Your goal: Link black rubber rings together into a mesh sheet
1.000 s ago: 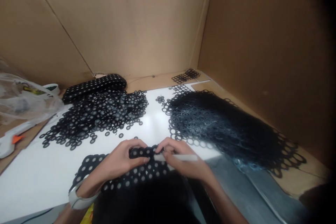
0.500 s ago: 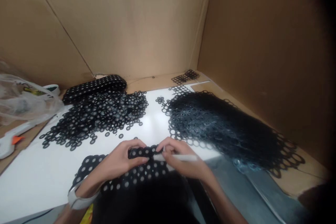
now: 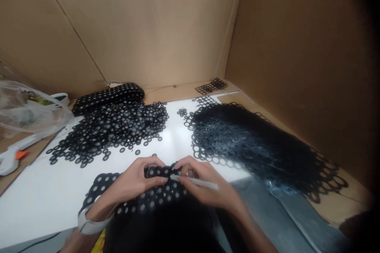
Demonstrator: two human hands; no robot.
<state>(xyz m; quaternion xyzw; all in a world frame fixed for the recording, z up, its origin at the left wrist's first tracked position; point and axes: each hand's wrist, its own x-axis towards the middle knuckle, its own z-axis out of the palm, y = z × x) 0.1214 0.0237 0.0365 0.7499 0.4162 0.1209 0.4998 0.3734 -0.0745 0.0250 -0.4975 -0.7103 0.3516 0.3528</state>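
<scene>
A black sheet of joined discs with pale round centres [image 3: 160, 194] lies across the near edge of the white surface and over my lap. My left hand [image 3: 133, 180], a pale band on its wrist, pinches the folded upper edge of this sheet between thumb and fingers. In my right hand [image 3: 204, 180] is a slim white pen-like tool [image 3: 204, 183], held slantwise. Its tip meets the sheet just right of my left thumb. My right fingertips also touch the sheet's edge. What the tip does there is too small to make out.
Loose black discs [image 3: 118, 126] lie heaped at left, before a rolled dotted sheet [image 3: 108, 97]. Black ring netting [image 3: 255, 146] is piled at right. A plastic bag [image 3: 32, 110] and a white tool with an orange trigger [image 3: 12, 160] are far left. Cardboard walls [image 3: 142, 27] enclose the back.
My right hand has turned slightly, and the white tool's rear end now slopes lower. The left hand keeps its pinch on the sheet. The whole view has shifted a little.
</scene>
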